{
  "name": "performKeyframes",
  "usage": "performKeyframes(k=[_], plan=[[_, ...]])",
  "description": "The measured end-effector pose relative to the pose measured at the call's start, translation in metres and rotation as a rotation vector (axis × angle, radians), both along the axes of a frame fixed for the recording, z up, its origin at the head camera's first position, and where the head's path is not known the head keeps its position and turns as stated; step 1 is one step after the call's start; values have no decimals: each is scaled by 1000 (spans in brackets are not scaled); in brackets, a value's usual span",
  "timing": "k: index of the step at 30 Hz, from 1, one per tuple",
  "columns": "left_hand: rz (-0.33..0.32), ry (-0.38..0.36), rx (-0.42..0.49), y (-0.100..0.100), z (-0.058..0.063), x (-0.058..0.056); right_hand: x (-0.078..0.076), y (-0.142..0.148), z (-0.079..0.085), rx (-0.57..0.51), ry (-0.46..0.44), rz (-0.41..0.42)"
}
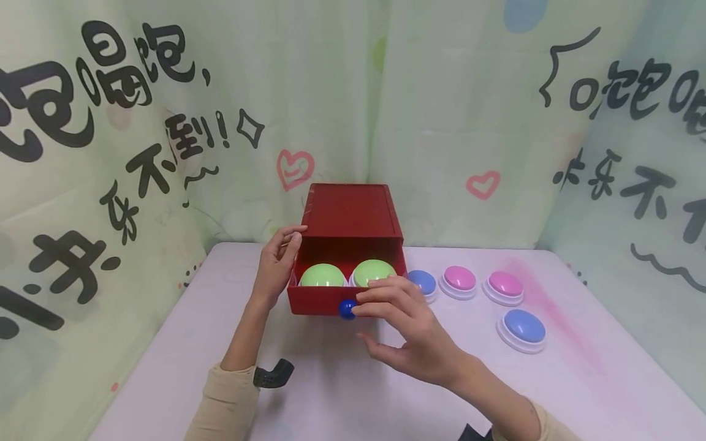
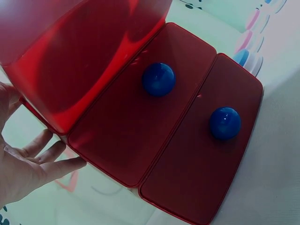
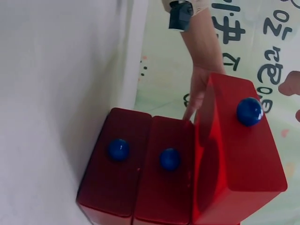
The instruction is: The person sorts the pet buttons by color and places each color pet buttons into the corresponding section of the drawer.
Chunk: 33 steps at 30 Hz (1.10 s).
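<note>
A small red chest of drawers [image 1: 354, 211] stands on the table with its top drawer [image 1: 317, 301] pulled out. Two green-domed push buttons, a left one [image 1: 322, 275] and a right one [image 1: 372, 270], lie inside that drawer. My left hand [image 1: 277, 263] rests its fingers against the chest's left side; the left wrist view shows those fingers [image 2: 68, 168] fairly straight at the edge. In front of the drawer, my right hand [image 1: 410, 327] hovers by the blue round knob [image 3: 250, 111], thumb apart from the fingers. No fingers are round that knob in the right wrist view.
Two lower drawers, a middle one [image 2: 140, 112] and a bottom one [image 2: 197, 159], are closed, each with a blue knob. Right of the chest lie pink buttons [image 1: 459, 278] and blue buttons [image 1: 524, 326] on the table [image 1: 331, 380]. A printed curtain [image 1: 430, 122] hangs behind.
</note>
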State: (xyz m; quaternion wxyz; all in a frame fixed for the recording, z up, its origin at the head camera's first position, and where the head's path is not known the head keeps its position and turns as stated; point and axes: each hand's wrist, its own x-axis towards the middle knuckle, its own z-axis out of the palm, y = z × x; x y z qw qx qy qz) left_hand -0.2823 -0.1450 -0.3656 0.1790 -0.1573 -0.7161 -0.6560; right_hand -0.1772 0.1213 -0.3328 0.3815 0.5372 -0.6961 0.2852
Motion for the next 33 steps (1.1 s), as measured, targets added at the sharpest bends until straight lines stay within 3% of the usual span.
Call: performKeyframes(k=[7, 11, 33], plan=[[2, -7, -8, 0, 1, -1, 0, -4, -8, 41, 228, -150], [1, -7, -8, -1, 1, -1, 0, -7, -12, 65, 276, -193], [-14, -19, 0, -3, 2, -2, -12, -18, -33, 110, 136, -307]])
